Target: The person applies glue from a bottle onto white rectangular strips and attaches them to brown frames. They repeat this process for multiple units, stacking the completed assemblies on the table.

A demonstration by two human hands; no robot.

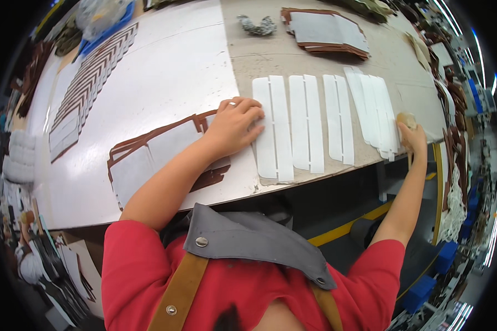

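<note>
White strips (315, 127) on the table's (188, 71) grey-beige right part, lower ends close to the near edge; long, flat, matte; three sets split lengthwise by a narrow dark slit, the rightmost set fanned and overlapping; left hand (237, 124) at the leftmost set's left side, fingers loosely bent, thumb apart, no grip on anything visible; right hand (413, 139) near the table's near right corner, fingers closed around a tan rounded knob (406, 120), just beside the fanned set; left of the strips, a brown-edged grey pile (171, 144) along the near edge, the left forearm lying across the view of it and hiding part; toward the far edge, a brown-and-grey stack (328, 32) and a mottled bundle (258, 25); toward the far left corner, a stepped row of pieces (94, 71), a blue tray (109, 32) beyond.
</note>
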